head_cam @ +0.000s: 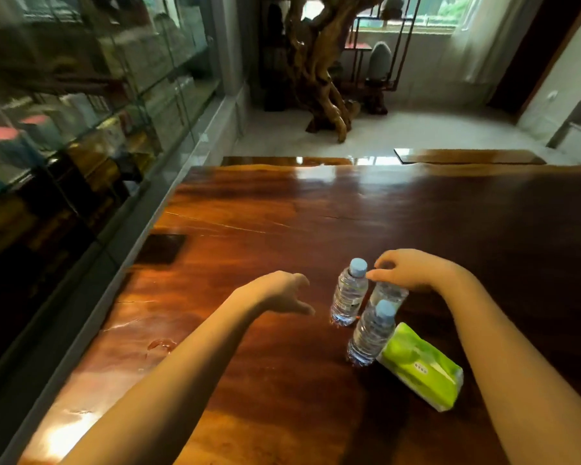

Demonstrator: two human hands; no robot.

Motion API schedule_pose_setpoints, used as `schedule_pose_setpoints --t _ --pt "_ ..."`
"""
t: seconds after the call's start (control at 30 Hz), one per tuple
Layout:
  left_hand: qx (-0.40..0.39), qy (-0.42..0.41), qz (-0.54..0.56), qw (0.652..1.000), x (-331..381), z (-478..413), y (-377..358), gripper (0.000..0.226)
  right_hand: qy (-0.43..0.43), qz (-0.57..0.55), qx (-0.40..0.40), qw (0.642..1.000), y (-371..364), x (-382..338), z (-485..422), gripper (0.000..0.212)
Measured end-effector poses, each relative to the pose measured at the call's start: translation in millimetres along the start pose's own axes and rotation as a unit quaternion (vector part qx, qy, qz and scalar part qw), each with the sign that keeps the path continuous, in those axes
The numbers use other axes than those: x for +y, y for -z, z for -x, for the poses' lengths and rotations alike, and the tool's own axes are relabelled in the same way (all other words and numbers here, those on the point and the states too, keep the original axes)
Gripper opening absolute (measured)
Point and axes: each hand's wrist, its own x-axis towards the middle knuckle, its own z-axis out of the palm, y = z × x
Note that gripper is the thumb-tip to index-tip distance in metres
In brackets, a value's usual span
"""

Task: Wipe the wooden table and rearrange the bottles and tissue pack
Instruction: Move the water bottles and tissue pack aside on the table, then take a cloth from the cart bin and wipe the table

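Three clear water bottles with pale blue caps stand close together on the glossy wooden table. The left bottle stands free. My right hand covers the top of the middle bottle, fingers curled over its cap. The nearest bottle touches a green tissue pack lying on the table to its right. My left hand hovers just left of the bottles, fingers spread, holding nothing.
A dark square patch is set in the table near its left edge. A glass display cabinet runs along the left. Beyond the table's far edge stand a carved wooden root sculpture and a low bench.
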Motion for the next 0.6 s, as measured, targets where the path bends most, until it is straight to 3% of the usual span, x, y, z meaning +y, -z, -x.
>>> schedule_pose_setpoints --t 0.13,0.27,0.43,0.6 --pt "0.063 0.065 0.002 0.996 -53.8 38.7 19.9 0.068 0.034 -0.006 0.023 0.999 -2.4 -78.0 -20.6 0.069" --pt "0.132 0.148 0.029 0.98 -120.0 84.4 30.2 0.068 0.088 -0.027 0.043 0.995 -21.4 -162.5 -41.5 0.078" --pt "0.193 0.215 0.065 0.955 -209.8 154.8 37.3 0.066 0.147 0.018 0.003 0.989 -59.0 -269.3 -61.0 0.082" --pt "0.204 0.294 0.094 0.929 -282.8 229.7 31.5 0.064 0.206 0.054 -0.042 0.976 -98.8 -369.8 -63.3 0.083"
